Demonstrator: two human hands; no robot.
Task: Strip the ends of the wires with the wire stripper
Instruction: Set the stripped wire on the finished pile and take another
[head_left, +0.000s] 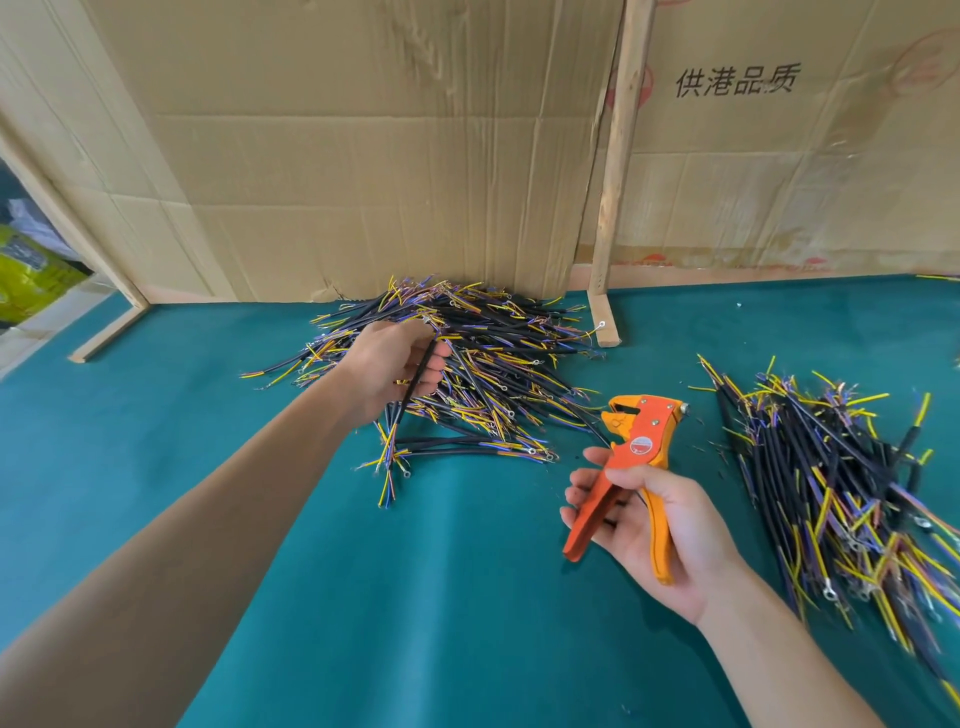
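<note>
Your left hand (392, 366) is out over the near edge of the big wire pile (467, 358) at the back of the desk (415, 597), fingers (434, 374) curled round one black wire (415, 387). That wire runs steeply: top end up in the hand by the pile, loose end hanging down toward you, with its yellow, blue and red cores fanning out just above the green cloth. So the wire's long axis is near upright, slightly tilted, and the end to strip is the lower one, below and just right of your left wrist.

Your right hand (649, 525) is nearer you and off to the right, holding the wire stripper (631, 467) by its handles. Thumb lies over the top, fingers sit under the red handle, loosely wrapped, and the handles are spread, so the tool is not squeezed. The stripper head points up and left, toward the pile, and its mouth sits well apart from the hanging wire end, with bare cloth between them.

Key relation: the wire end lies left of the stripper mouth and a bit farther from you. Judgement: you need to bring the two together, most likely by swinging the left hand back and right, and turning the wire so its end goes in line with the mouth, not across it.

A second wire heap (841, 467) lies on the right of the desk, probably the finished ones, though stripped ends are too small to confirm.
</note>
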